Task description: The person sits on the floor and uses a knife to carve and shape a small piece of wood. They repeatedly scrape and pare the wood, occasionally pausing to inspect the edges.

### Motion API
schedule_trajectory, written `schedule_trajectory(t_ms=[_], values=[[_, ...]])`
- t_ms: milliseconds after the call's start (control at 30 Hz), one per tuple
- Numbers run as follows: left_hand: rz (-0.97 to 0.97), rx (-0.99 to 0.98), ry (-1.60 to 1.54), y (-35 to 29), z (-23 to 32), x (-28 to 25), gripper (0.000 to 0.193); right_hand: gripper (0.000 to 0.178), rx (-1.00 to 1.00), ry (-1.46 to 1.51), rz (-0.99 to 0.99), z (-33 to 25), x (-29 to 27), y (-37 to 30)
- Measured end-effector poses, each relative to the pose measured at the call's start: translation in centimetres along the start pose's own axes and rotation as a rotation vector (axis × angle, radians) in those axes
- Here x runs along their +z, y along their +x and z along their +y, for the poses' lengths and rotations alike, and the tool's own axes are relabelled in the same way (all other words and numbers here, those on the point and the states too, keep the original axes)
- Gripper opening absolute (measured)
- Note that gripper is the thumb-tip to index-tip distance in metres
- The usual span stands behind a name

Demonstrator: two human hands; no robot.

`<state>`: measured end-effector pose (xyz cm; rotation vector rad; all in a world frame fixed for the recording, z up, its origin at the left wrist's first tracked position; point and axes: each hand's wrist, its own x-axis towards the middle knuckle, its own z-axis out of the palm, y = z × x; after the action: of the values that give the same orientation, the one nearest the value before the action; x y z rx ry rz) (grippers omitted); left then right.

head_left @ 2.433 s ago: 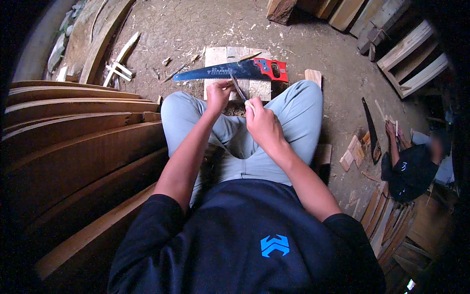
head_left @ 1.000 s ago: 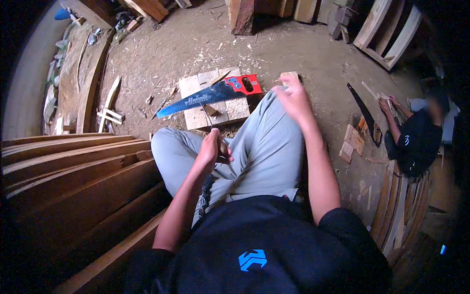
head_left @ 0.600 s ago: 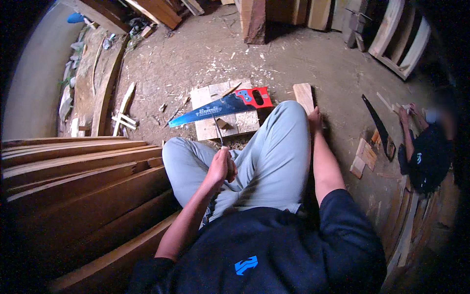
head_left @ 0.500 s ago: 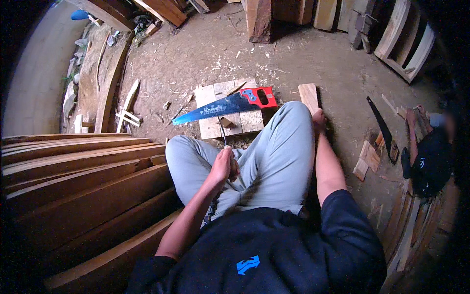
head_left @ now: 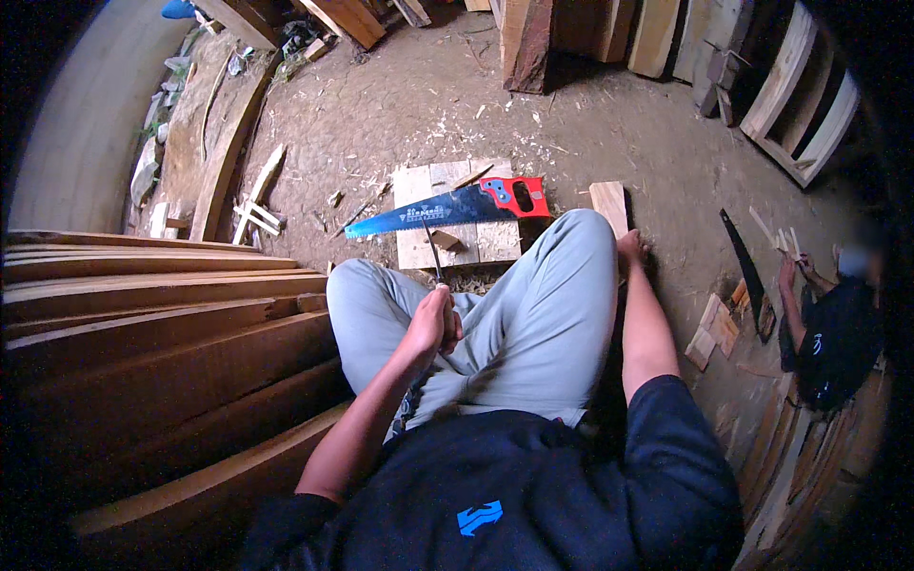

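My left hand [head_left: 435, 322] is closed round a thin metal tool [head_left: 433, 249], its grip hidden in my fist; the narrow shaft points away toward the saw. Beyond my knees a handsaw [head_left: 428, 215] with a blue blade and red handle lies across light wooden boards [head_left: 412, 249]. A small wood block [head_left: 446, 242] sits near the shaft's tip. Outside my right knee, my right hand [head_left: 632, 247] is low at the near end of a short plank [head_left: 608, 204]. Its fingers look curled, and what they hold, if anything, is hidden.
Stacked timber [head_left: 171, 324] rises close on my left. On the right lie a black saw blade [head_left: 747, 262] and wood offcuts [head_left: 712, 328]; a co-worker [head_left: 828, 333] there holds thin sticks. A wooden post [head_left: 525, 48] stands ahead, with shavings on the dirt floor.
The whole view has shifted and turned slightly. My left hand keeps the tool in nearly the same place; my right hand stays by the plank. The co-worker's arms and sticks have moved.
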<state>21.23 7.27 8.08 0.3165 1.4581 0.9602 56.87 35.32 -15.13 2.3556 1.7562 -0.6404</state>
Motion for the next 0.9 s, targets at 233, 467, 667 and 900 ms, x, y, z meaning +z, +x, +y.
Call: schedule_trajectory(t_ms=[233, 467, 667, 900], values=[[-0.016, -0.047, -0.013, 0.6, -0.5, 0.8, 0.038, 0.087, -0.082, 0.581, -0.009, 3.8, -0.6, 0.9], [-0.070, -0.010, -0.006, 0.7, -1.1, 0.0, 0.037, 0.054, 0.083, 0.830, -0.486, 2.8, -3.3, -2.7], [-0.084, 0.033, -0.035, 0.8, -1.2, -0.3, 0.037, 0.061, 0.031, 1.081, -0.622, 3.1, -8.0, -4.1], [-0.104, 0.120, -0.040, 1.6, -1.9, 0.1, 0.038, 0.064, -0.517, 0.562, 0.490, -1.9, -20.2, -12.1]])
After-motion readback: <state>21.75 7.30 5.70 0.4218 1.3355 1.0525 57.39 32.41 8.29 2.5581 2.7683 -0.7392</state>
